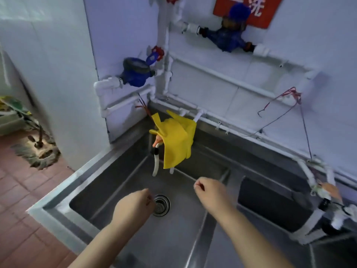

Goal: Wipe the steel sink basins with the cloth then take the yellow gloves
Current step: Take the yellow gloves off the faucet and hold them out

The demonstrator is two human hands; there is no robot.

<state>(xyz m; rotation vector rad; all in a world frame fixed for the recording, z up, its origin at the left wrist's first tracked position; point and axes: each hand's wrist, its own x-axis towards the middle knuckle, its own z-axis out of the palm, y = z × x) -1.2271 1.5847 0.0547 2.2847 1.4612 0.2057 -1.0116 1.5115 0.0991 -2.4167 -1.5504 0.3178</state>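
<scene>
The yellow gloves (176, 138) hang draped over a tap at the back of the left steel basin (119, 182). My left hand (133, 207) hovers over that basin beside the round drain (161, 205), fingers curled, holding nothing. My right hand (209, 192) is a little farther forward and to the right, below the gloves, its fingers also curled and empty. A second basin (270, 200) lies to the right. No cloth is in view.
White pipes, blue water meters (136, 73) and red valve handles run along the tiled wall behind the sink. A second tap (328, 192) stands at the right basin's back. A mop head (41, 151) lies on the red floor tiles at the left.
</scene>
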